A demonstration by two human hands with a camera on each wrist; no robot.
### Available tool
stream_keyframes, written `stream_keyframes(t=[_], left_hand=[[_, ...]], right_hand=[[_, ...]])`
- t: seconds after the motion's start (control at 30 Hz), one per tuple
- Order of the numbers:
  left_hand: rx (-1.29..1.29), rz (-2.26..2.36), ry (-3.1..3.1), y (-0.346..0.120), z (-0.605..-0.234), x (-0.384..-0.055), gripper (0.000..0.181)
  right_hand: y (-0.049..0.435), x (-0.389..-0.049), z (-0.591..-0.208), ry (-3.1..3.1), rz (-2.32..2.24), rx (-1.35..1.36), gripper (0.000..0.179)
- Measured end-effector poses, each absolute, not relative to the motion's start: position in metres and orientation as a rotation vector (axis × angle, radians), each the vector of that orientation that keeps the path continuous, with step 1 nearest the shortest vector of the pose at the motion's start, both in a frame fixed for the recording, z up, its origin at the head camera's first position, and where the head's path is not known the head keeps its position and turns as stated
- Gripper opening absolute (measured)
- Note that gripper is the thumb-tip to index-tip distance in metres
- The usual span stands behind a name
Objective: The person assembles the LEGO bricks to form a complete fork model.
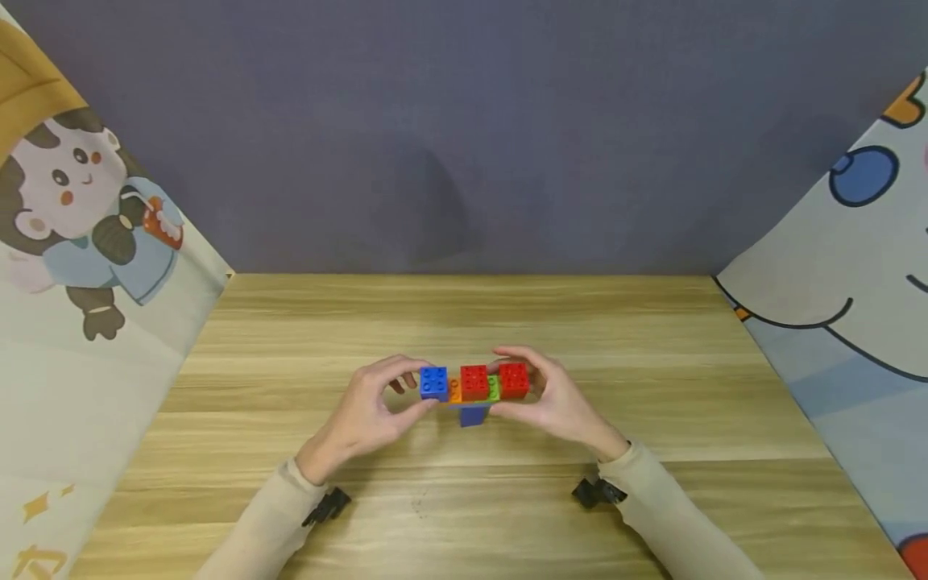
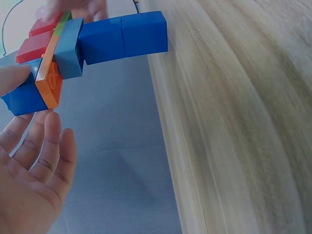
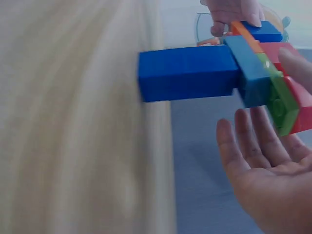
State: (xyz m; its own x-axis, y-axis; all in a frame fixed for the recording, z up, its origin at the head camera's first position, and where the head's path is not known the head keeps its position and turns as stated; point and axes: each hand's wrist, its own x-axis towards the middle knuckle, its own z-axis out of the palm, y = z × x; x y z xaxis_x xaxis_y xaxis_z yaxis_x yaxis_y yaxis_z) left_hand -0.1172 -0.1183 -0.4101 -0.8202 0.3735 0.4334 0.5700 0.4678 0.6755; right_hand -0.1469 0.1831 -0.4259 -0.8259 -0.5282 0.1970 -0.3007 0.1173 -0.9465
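Both hands hold one built-up toy brick structure over the table. My left hand (image 1: 374, 405) pinches the blue brick (image 1: 433, 382) at its left end, thumb on the near side and fingers on the far side. The right hand (image 1: 553, 400) grips the red brick (image 1: 514, 380) at the right end in the same way. Between them sits another red brick (image 1: 474, 383). Beneath these run an orange brick (image 2: 49, 80) and a green brick (image 3: 283, 105), with a lighter blue brick (image 2: 69, 48) under both. Two stacked dark blue bricks (image 2: 122, 37) form a column below it.
The wood-grain table (image 1: 464, 499) meets a grey-blue panel (image 1: 464, 137) at the back. Cartoon-printed panels stand at the left (image 1: 109, 242) and right (image 1: 812, 282). A black wrist device (image 1: 328, 506) sits on the left sleeve, another black device (image 1: 598, 492) on the right.
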Motion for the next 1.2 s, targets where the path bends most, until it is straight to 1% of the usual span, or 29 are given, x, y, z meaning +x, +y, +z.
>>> stream_keyframes(t=[0.23, 0.43, 0.77, 0.97, 1.1, 1.2], left_hand=[[-0.816, -1.251, -2.504, -0.119, -0.411, -0.117, 0.039], [-0.823, -1.243, -2.506, -0.119, -0.411, -0.117, 0.040], [-0.844, -1.092, -2.538, -0.097, -0.389, -0.118, 0.048], [-0.934, -0.993, -2.527, -0.082, -0.378, -0.124, 0.044], [-0.996, -1.041, -2.551, -0.078, -0.377, -0.127, 0.039], [-0.998, -1.097, -2.557, -0.077, -0.378, -0.128, 0.039]], right_hand=[[0.178, -0.145, -0.445, 2.171, -1.746, -0.740, 0.055], [0.170, -0.146, -0.448, 2.258, -1.689, -0.695, 0.045], [0.168, -0.147, -0.447, 2.287, -1.690, -0.817, 0.038], [0.168, -0.148, -0.447, 2.286, -1.668, -0.841, 0.034], [0.169, -0.149, -0.447, 2.297, -1.659, -0.850, 0.037], [0.169, -0.149, -0.446, 2.299, -1.690, -0.872, 0.039]])
